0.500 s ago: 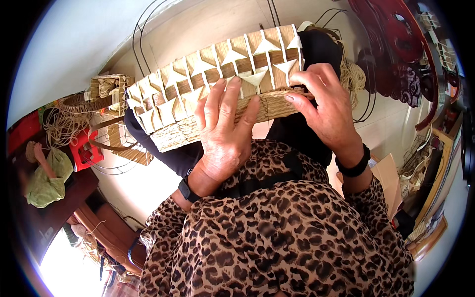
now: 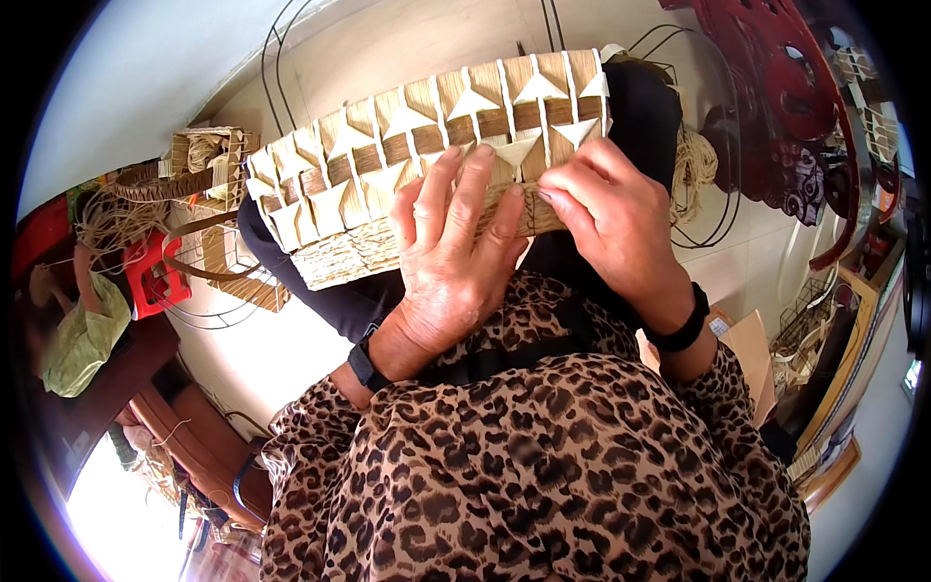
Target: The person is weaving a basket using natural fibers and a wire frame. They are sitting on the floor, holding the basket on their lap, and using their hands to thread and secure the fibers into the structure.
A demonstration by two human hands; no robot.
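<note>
A long woven straw basket (image 2: 339,254) lies tilted across my lap, its ribbed face up. Pale cords cross that face, with folded triangular flaps (image 2: 472,97) between them and a brown band along the middle. My left hand (image 2: 448,233) lies on the near edge of this face, fingers stretched and spread, thumb toward the right. Close beside it, my right hand (image 2: 611,218) pinches at the edge, thumb against forefinger. Whatever sits between those fingertips is too small or hidden to make out. Each wrist wears a black band.
At left stand a small straw basket (image 2: 208,160), a red plastic stool (image 2: 155,281) and loose straw (image 2: 121,218). Another person's arm (image 2: 87,276) with a green sleeve shows there. Black wire frames (image 2: 276,78) are on the floor. Carved dark red furniture (image 2: 766,87) stands right, beside a straw bundle (image 2: 693,175).
My right hand has moved left along the basket's edge, closer to my left hand, and its thumb and forefinger have come together. The basket has shifted slightly. My left hand stays spread on it.
</note>
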